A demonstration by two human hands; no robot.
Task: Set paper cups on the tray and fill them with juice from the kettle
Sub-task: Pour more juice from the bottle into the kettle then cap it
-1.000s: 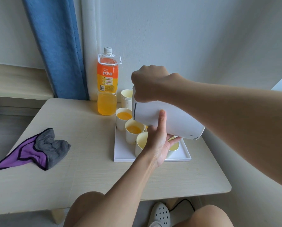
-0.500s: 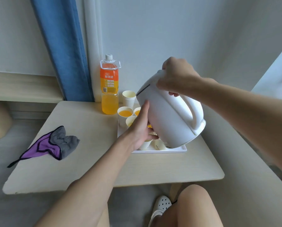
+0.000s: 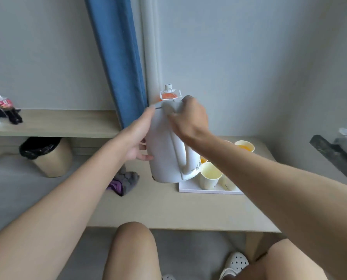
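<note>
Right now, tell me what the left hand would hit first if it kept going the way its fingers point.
The left hand lies flat along the kettle. Sliding on past its top, it would probably meet the bottle behind, though depth is unclear.

Lighting soft, even, moderately bright; source not discernible. Shadows faint and diffuse, no glare. Motion blur over right hand (image 3: 188, 118) and kettle (image 3: 164, 150) top. Straight lines bow toward frame edges.
</note>
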